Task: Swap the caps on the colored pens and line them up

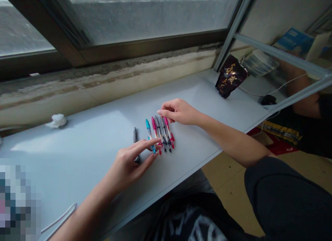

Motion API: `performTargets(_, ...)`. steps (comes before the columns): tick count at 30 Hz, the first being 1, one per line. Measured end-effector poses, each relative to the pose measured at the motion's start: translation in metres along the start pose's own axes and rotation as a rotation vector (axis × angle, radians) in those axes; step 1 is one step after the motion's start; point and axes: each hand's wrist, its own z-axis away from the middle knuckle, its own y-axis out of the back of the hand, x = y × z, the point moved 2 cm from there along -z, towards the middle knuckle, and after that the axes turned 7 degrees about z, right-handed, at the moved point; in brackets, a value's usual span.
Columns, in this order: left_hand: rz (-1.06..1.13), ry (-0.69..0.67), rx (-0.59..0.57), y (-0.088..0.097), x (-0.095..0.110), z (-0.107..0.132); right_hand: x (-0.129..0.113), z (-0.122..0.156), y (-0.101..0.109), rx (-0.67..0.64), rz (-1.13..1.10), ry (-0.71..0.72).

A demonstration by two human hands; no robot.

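A row of click pens lies side by side on the white table: a teal pen (148,126), a pink pen (154,124), two grey-and-black pens and another pink pen (166,123) at the right end. Set apart to their left is a black pen (135,134), partly covered by my left hand (131,158). That hand reaches over the lower ends of the pens with fingers stretched out; its fingertips are by the teal pen, and contact is unclear. My right hand (180,111) hovers at the pens' upper ends, fingers curled, with nothing visible in them.
Crumpled white tissue (57,120) lies by the wall at left. A dark printed packet (230,76) stands at the far right near a metal frame (282,54). Beyond are a cable and a blue box (295,40). A white cord (61,218) lies by my left forearm.
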Motion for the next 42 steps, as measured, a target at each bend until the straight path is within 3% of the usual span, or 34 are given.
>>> performTargets(6,-0.053,0.005,-0.027,-0.001,-0.0007,-0.0014,-0.0016,0.0008,-0.0004,0.0,0.013,0.006)
performTargets(17,-0.121,-0.039,0.027,-0.0014,0.0024,-0.0045,-0.0028,0.0018,0.0002,-0.011,0.037,0.012)
performTargets(42,-0.106,0.011,-0.045,-0.0007,0.0047,-0.005,-0.0049,0.0029,0.0007,-0.005,0.033,0.036)
